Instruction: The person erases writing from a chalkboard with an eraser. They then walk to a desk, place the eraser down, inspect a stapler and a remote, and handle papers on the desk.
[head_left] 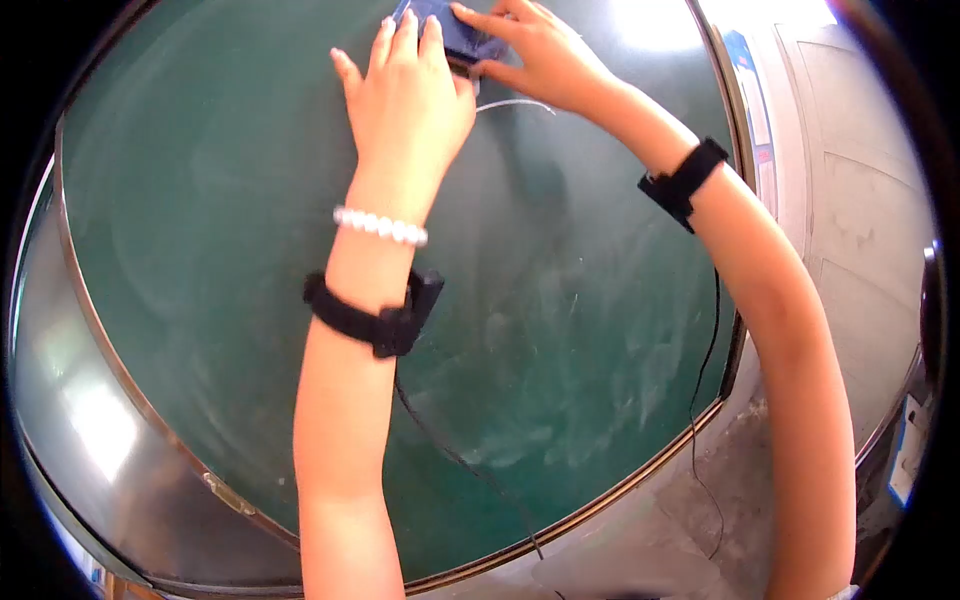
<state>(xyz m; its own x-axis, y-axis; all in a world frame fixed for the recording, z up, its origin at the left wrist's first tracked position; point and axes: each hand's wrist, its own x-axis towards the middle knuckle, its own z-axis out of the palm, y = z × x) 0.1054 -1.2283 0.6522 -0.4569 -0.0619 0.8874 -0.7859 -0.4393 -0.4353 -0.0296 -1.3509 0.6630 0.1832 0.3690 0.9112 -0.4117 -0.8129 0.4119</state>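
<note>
At the top edge of the head view, a dark blue flat object (468, 38) is against the green chalkboard (560, 300); its upper part is cut off, so I cannot tell its exact kind. My left hand (408, 100) holds its left side, with fingers stretched over it and the thumb at its lower edge. My right hand (545, 55) grips the right side between thumb and fingers. A thin white cord (515, 103) curves out beneath the object, below my right hand.
Black straps with small boxes circle my left wrist (365, 315) and right wrist (690, 180). Dark cables (455, 455) hang from them. The board's frame (640, 465) runs along its lower right. A pale door (870, 190) stands right, and a shiny grey panel (110, 400) lies left.
</note>
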